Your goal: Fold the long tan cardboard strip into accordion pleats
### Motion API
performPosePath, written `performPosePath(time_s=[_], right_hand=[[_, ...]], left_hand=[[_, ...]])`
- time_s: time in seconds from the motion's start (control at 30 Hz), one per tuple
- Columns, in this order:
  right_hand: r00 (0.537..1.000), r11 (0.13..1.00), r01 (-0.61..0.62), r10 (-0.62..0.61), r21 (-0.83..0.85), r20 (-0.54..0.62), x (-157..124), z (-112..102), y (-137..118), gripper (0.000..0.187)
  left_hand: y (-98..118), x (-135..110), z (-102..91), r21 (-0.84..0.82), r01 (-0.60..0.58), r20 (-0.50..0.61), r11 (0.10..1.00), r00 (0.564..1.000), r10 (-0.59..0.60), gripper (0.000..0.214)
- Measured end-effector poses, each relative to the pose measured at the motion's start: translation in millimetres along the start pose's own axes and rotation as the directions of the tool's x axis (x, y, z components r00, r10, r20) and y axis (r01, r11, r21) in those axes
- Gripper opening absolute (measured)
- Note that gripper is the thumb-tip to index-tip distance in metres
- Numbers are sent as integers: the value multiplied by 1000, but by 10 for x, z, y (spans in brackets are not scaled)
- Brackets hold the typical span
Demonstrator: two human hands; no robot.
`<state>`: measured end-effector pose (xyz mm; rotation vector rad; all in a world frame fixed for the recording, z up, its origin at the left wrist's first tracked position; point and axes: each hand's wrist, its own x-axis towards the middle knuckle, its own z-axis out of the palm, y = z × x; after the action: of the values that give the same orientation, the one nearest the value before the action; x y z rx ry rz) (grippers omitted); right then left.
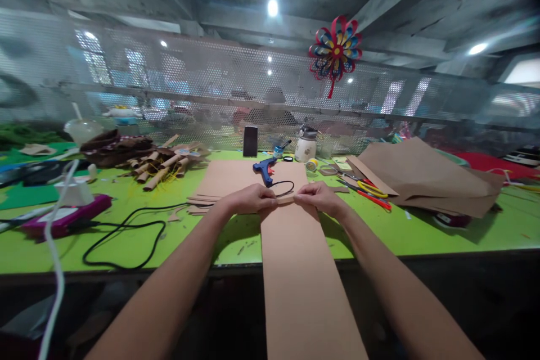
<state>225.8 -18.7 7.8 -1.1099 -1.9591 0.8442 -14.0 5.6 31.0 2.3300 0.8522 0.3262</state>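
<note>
The left hand [248,198] and right hand [319,197] pinch the far end of a flat cardboard strip [301,270], nothing folded or glued yet, the glue gun [264,169] untouched on the tabletop [422,236].

Probably a craft workshop: glue gun [264,169], scissors [366,187], cardboard sheets [422,174].

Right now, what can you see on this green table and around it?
table: one, green, across the view.
cardboard strip: one, brown, overhanging the front edge.
glue gun: one, blue, table centre.
scissors: count unclear, red and yellow handles, right of the strip.
paper sheets: pile, brown, far right.
cardboard rolls: heap, brown, back left.
cable: one, black, looped front left.
jar: one, white, back centre.
paper flower: one, red-blue-yellow, on the mesh.
left hand: pinching the strip's far end.
right hand: pinching the same end.
</note>
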Motion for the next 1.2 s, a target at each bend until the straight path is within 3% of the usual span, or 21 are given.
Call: performPosePath(time_s=[0.17,0.37,0.53,0.67,0.83,1.0,1.2], right_hand=[[999,999,41,-41,-33,-23,-10,50,-43,39],[1000,1000,23,-23,7,22,-8,58,-37,43],[996,994,-4,-5,107,84,-12,19,-46,41],[999,984,-20,14,175,33,-32,-20,-57,38],[989,966,-129,141,224,-41,-42,-56,-10,39],[997,956,-79,83,282,-1,-25,-96,48,41],[995,885,-96,73,455,68,-35,-133,2,35]], left_hand=[[30,62,82,-7,-3,-88,1000,996,2,47],[35,25,37,-37,-38,-61,999,997,35,45],[9,8,42,-6,1,-60,1000,998,-1,45],[-16,12,49,-13,8,-45,1000,999,-9,44],[1,-39,-32,13,9,-53,1000,999,-8,40],[26,-103,-92,-112,74,4,991,997,-75,43],[64,-152,-123,-308,62,66,950,997,-43,45]])
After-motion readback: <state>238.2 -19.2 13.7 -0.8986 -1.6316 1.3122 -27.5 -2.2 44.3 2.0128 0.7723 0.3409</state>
